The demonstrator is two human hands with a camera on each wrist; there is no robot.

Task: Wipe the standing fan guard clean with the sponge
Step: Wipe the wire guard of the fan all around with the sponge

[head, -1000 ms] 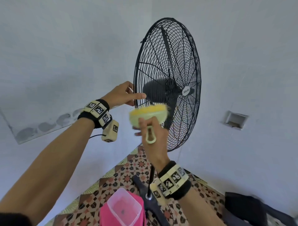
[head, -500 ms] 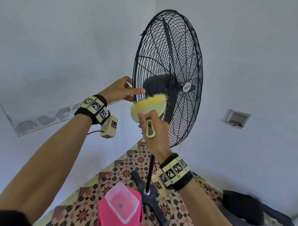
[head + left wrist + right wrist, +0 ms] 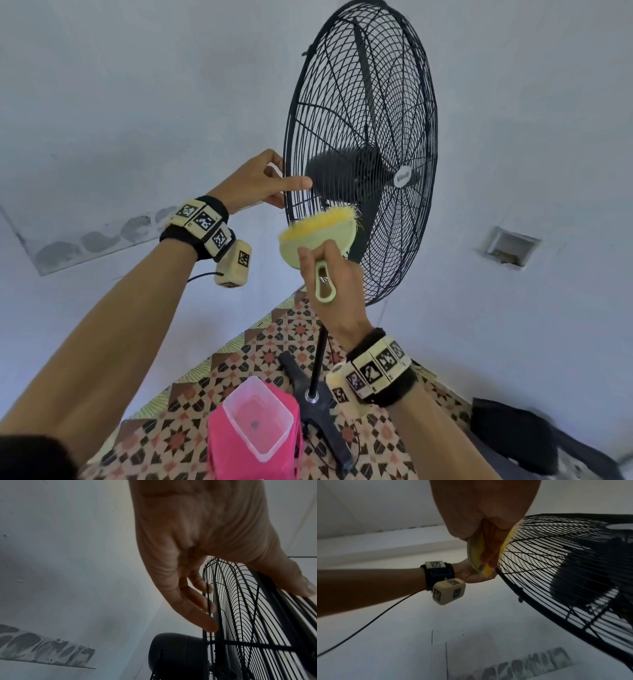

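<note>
A black standing fan with a round wire guard (image 3: 363, 102) fills the upper middle of the head view. My left hand (image 3: 263, 181) grips the guard's left rim, thumb on the front wires and fingers (image 3: 204, 604) behind the rim (image 3: 208, 615). My right hand (image 3: 329, 274) holds the pale green handle of a sponge (image 3: 318, 236) with a yellow fibrous face. The yellow face presses against the lower left of the guard (image 3: 547, 547), just under the motor housing. In the right wrist view my fingers curl round the sponge (image 3: 476, 555).
A pink bin with a clear plastic container (image 3: 257, 421) on top stands on the patterned floor near the fan's black base (image 3: 315, 407). A dark bag (image 3: 513, 438) lies at the lower right. White walls close in behind; a recessed box (image 3: 507, 248) sits in the right wall.
The fan has come nearer and higher in view. My right hand slid the sponge a little up and to the right across the guard. The left hand kept its hold on the rim.
</note>
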